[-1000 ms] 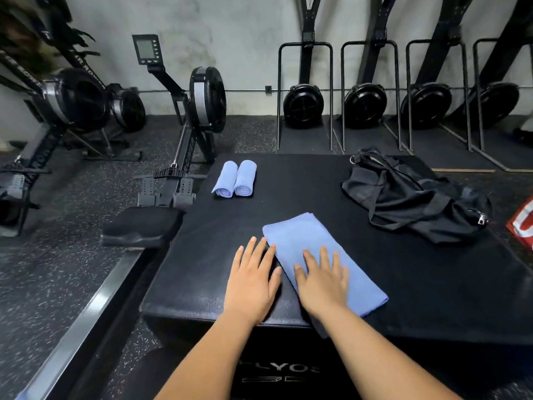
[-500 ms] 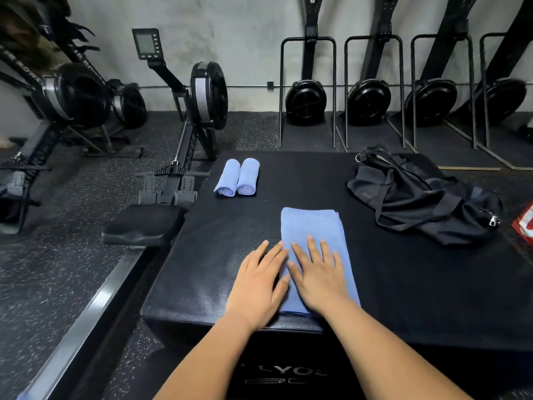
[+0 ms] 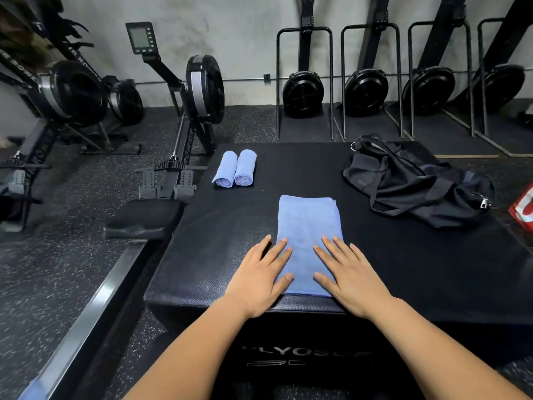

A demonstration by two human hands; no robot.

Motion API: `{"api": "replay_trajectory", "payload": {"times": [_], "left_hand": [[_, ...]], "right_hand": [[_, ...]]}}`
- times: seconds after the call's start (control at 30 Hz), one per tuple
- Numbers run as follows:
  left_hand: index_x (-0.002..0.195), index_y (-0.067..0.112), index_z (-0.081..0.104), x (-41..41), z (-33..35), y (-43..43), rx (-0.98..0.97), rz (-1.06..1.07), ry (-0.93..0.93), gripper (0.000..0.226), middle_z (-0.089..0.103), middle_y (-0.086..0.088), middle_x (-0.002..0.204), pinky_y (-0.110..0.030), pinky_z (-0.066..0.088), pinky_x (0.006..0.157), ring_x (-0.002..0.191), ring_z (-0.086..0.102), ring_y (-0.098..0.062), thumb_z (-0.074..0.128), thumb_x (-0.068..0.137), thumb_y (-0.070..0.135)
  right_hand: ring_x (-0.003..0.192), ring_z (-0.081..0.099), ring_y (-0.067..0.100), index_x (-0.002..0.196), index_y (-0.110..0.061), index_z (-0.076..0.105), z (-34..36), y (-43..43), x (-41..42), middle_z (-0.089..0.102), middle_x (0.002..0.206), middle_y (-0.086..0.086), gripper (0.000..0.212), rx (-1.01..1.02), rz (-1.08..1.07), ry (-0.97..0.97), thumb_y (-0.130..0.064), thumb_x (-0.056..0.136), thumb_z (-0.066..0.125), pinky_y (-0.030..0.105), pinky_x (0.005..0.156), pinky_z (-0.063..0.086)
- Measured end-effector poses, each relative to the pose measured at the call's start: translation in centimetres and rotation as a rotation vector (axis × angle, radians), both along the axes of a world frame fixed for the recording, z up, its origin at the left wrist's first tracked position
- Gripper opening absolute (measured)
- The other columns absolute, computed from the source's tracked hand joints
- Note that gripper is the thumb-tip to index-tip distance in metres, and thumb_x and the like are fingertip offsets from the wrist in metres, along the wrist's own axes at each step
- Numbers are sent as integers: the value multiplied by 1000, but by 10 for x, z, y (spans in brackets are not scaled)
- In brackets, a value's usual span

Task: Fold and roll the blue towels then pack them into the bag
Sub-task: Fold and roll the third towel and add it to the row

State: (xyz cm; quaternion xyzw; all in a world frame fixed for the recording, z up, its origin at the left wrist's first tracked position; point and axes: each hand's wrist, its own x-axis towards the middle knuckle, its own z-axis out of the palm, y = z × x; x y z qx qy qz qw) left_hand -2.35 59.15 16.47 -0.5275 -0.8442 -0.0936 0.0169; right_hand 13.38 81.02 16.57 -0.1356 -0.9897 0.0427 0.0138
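A folded blue towel lies flat as a long strip on the black padded box, its near end at the front edge. My left hand rests flat on the towel's left near corner, fingers spread. Flat on the right near corner lies my right hand, also spread. Neither hand grips anything. Two rolled blue towels lie side by side at the box's far left. The black bag lies crumpled at the far right, its zipper pull showing.
A rowing machine stands left of the box, its seat close to the box's left edge. Upright rowers line the back wall. A red and white item shows at the right edge.
The towel turned from slanted to straight, lined up with the box. My hands slid apart from its middle to its two near corners.
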Motion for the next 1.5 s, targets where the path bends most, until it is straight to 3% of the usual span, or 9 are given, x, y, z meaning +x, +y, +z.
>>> {"api": "replay_trajectory", "payload": {"times": [0.1, 0.2, 0.3, 0.4, 0.77, 0.93, 1.23, 1.33, 1.5], "left_hand": [[160, 33, 40, 1, -1, -7, 133, -82, -7, 57, 21, 16, 172, -41, 12, 131, 162, 3, -17, 38, 109, 57], [146, 32, 57, 4, -3, -8, 208, -116, -14, 45, 36, 12, 166, -42, 21, 128, 161, 13, -18, 47, 108, 52], [129, 31, 64, 6, -3, -8, 260, -113, -37, 31, 41, 4, 161, -44, 26, 125, 159, 18, -23, 52, 106, 49], [118, 31, 66, 7, 0, -8, 294, -109, -56, 21, 40, -1, 159, -46, 29, 122, 156, 24, -26, 57, 105, 46], [110, 26, 67, 11, 5, -10, 329, -140, -62, 47, 42, -5, 155, -42, 31, 121, 147, 32, -31, 72, 88, 67], [108, 21, 67, 13, 7, -10, 358, -140, -83, 31, 46, -5, 152, -45, 35, 117, 145, 36, -29, 76, 82, 35], [105, 19, 70, 5, -2, -11, 465, -54, -122, 17, 55, 4, 140, -43, 37, 113, 137, 42, -25, 63, 103, 35], [104, 20, 73, 3, -5, -10, 487, -19, -161, 21, 56, 8, 137, -42, 38, 113, 137, 42, -21, 61, 105, 38], [95, 19, 75, 0, -8, -10, 523, 42, -209, 29, 58, 13, 132, -38, 37, 115, 135, 42, -17, 58, 106, 40]], "right_hand": [[158, -17, 8, 167, -37, 10, 0, 3, 20, -7, 174, -12, 73, -7, 56, 54, -73, 103, 14, 39, 129, -1], [160, 6, 13, 160, -31, 37, -1, 2, 34, 20, 172, -10, 66, -86, 108, 210, -67, 105, 35, 41, 129, 15], [146, 36, 18, 133, -29, 61, 0, -1, 40, 47, 148, -10, 46, -128, 164, 339, -56, 96, 62, 42, 117, 36], [123, 47, 16, 113, -31, 65, 1, -2, 42, 51, 123, -13, 35, -136, 155, 396, -56, 88, 71, 40, 99, 44], [107, 53, 10, 95, -38, 74, -7, 8, 35, 60, 104, -23, 23, -371, 23, 503, -59, 89, 73, 41, 89, 49], [106, 55, 9, 90, -35, 73, -5, 11, 33, 64, 100, -22, 23, -451, -23, 524, -58, 88, 72, 37, 90, 50], [112, 49, 12, 96, -37, 72, -4, 2, 38, 57, 105, -24, 34, -299, -3, 482, -63, 77, 83, 40, 95, 46], [109, 50, 14, 93, -33, 75, -5, 3, 38, 58, 102, -23, 18, -315, -26, 557, -51, 87, 77, 43, 91, 48], [101, 48, 14, 84, -24, 71, -6, 3, 36, 58, 94, -18, 29, -368, -165, 609, -49, 97, 65, 39, 81, 50]]}}
